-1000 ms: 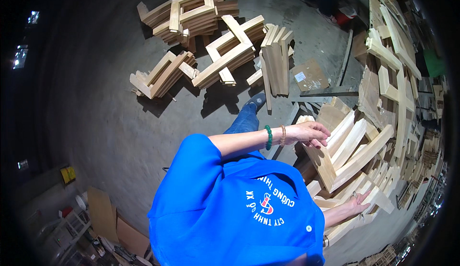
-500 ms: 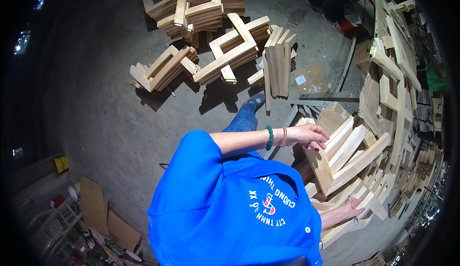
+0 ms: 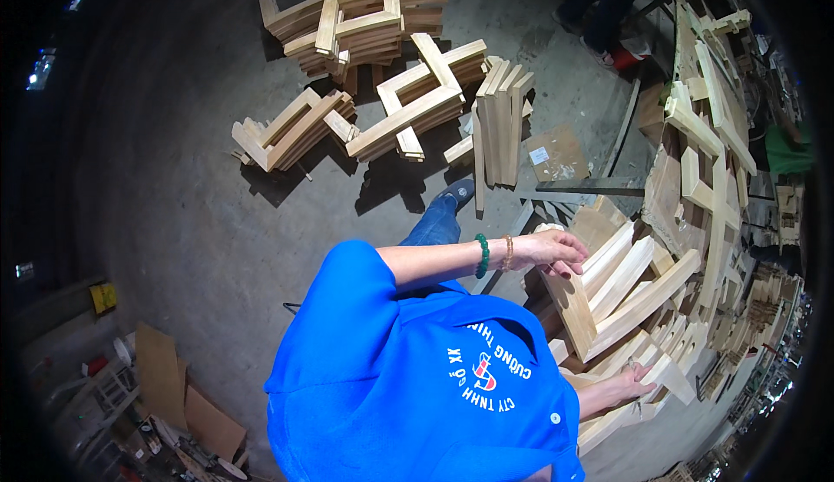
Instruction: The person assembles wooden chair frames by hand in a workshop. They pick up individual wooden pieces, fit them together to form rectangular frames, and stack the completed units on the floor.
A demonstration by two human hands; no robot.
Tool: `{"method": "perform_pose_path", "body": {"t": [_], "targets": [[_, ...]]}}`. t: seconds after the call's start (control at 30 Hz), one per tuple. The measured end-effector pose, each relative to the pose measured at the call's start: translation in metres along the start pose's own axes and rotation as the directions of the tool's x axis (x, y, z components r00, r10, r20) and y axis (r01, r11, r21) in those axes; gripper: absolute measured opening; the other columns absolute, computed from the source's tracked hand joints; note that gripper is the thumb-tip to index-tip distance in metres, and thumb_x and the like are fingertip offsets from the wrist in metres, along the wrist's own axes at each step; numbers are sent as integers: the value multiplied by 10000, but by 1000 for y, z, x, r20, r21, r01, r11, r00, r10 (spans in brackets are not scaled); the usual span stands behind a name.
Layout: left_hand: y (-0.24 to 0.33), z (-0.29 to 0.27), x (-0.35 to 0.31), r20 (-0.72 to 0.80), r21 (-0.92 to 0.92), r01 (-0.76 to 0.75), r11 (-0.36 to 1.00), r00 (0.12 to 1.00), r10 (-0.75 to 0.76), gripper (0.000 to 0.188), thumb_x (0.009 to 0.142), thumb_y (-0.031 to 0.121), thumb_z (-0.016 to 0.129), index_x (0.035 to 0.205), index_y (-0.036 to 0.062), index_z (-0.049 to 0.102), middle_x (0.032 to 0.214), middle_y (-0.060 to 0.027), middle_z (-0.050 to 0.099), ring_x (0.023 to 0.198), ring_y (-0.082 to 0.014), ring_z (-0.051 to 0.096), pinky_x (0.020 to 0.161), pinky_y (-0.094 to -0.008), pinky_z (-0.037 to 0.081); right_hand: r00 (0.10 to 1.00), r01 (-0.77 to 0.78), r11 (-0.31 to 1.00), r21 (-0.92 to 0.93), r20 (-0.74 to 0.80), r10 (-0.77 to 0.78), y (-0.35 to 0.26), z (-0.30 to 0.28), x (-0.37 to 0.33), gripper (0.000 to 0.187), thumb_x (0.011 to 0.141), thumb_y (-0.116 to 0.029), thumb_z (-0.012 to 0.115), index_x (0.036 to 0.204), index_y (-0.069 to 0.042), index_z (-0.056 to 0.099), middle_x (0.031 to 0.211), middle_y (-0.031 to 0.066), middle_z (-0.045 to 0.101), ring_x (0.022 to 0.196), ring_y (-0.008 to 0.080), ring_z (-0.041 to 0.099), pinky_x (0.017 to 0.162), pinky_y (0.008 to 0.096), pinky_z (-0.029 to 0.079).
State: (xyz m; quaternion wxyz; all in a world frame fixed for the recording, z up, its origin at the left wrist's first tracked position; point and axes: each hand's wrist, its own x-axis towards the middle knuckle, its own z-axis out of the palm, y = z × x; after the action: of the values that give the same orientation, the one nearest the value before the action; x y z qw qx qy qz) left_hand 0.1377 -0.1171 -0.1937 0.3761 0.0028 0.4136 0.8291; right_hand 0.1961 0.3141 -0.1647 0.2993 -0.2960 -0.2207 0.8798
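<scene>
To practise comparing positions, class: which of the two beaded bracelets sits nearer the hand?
The amber bracelet: it is the one beside the left hand, while the green bracelet sits farther up the forearm.

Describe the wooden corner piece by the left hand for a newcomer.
From the blue shirt, follow the braceleted arm to the left hand. Just below shows the wooden corner piece. Unlike the straight slats alongside, it has two bars forming a V.

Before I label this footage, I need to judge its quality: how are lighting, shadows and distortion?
All in the head view: wooden frames cast dark shadows on the floor; bright patches glare at the dim left; corners go black; stacked wood at far right curves along the rim.
</scene>
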Motion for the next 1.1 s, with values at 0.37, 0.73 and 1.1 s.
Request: {"method": "perform_pose_path", "body": {"t": [0.37, 0.73, 1.1], "targets": [[4, -6, -3, -4, -40, -6, 999, 1000, 6, 414, 932, 297, 543, 1272, 72, 473, 1099, -57, 629, 895, -83, 600, 717, -216, 465, 1000, -24, 999, 22, 8, 24, 2, 3, -9, 393, 943, -243, 469, 1267, -18, 474, 1052, 120, 633, 388, 84, 239, 329, 195, 203], [-5, -6, -5, 24, -56, -9, 998, 1000, 10, 431, 934, 296, 535, 1289, 63, 458, 1097, -39, 627, 899, -84, 597, 709, -212, 453, 999, -46, 999, 10, 18, 46, -2, 1, -12, 393, 939, -231, 475, 1269, -18, 474, 1034, 111, 637, 389, 84, 239, 329, 196, 202], [-12, -7, -9, -32, -57, -39, 998, 999, 37, 397, 931, 275, 538, 1261, 60, 487, 1078, -31, 635, 858, -60, 590, 660, -189, 445, 995, -89, 996, 16, 55, 88, -6, 1, -15, 393, 934, -220, 481, 1271, -19, 475, 1017, 102, 641, 390, 83, 240, 329, 197, 201]]}}
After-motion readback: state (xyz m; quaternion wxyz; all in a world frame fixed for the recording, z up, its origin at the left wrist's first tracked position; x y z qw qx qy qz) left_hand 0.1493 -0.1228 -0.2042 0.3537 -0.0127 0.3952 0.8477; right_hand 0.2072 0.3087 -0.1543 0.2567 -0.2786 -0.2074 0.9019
